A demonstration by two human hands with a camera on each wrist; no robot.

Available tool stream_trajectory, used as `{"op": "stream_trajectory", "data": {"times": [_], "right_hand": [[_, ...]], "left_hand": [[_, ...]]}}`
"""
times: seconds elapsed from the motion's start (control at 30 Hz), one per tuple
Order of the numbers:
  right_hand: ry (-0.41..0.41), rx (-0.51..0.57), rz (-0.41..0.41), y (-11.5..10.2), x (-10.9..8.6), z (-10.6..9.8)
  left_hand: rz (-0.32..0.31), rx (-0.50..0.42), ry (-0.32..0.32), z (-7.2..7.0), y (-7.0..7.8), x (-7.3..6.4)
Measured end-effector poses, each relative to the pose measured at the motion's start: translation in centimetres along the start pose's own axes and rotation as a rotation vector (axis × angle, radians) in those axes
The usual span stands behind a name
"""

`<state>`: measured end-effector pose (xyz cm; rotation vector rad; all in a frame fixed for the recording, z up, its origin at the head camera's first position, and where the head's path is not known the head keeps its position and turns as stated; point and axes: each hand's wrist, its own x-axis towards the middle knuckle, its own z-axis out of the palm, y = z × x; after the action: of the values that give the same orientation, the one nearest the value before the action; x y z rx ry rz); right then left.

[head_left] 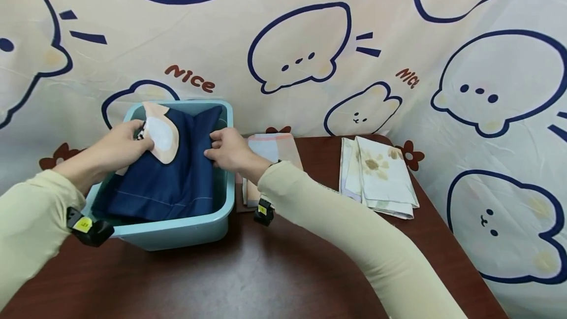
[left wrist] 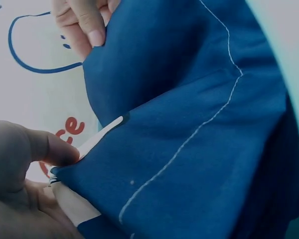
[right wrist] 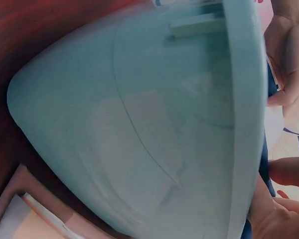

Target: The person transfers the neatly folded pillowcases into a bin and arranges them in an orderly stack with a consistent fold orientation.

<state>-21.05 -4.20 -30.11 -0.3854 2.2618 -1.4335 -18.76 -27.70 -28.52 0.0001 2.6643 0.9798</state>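
Observation:
A dark blue cloth (head_left: 164,181) with a beige-and-white printed shape hangs partly inside a light blue plastic basin (head_left: 177,230). My left hand (head_left: 121,144) pinches its left edge between thumb and fingers, near the printed shape. Across from it, my right hand (head_left: 230,149) pinches the cloth's right side by the basin's right rim. In the left wrist view, a pale stitched line crosses the blue cloth (left wrist: 174,129), which sags between the two hands. The basin wall (right wrist: 139,124) fills most of the right wrist view and hides much of the cloth.
Just right of the basin, partly behind my right forearm, lies a folded peach-and-grey cloth (head_left: 276,149). A folded white floral cloth (head_left: 381,171) lies farther right on the brown table (head_left: 283,270). A printed curtain (head_left: 301,48) hangs behind the table and along its right side.

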Motion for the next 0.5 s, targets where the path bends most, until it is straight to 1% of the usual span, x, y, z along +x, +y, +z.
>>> {"op": "stream_trajectory", "data": {"times": [0.07,0.17,0.23,0.3,0.5], "right_hand": [[0.027,-0.127,-0.034,0.0,0.1,0.3],[0.053,-0.345,-0.098,0.1,0.2,0.8],[0.073,-0.467,-0.134,0.1,0.3,1.0],[0.071,-0.504,-0.150,0.1,0.4,1.2],[0.069,-0.505,-0.149,0.2,0.8,1.4]], "left_hand": [[0.000,0.020,-0.012,0.2,-0.1,0.0],[0.008,0.048,-0.025,0.5,-0.1,0.1],[0.012,0.066,-0.033,0.8,-0.1,0.2],[0.015,0.086,-0.038,0.9,-0.1,0.4],[0.015,0.142,-0.065,1.4,0.1,1.0]]}}
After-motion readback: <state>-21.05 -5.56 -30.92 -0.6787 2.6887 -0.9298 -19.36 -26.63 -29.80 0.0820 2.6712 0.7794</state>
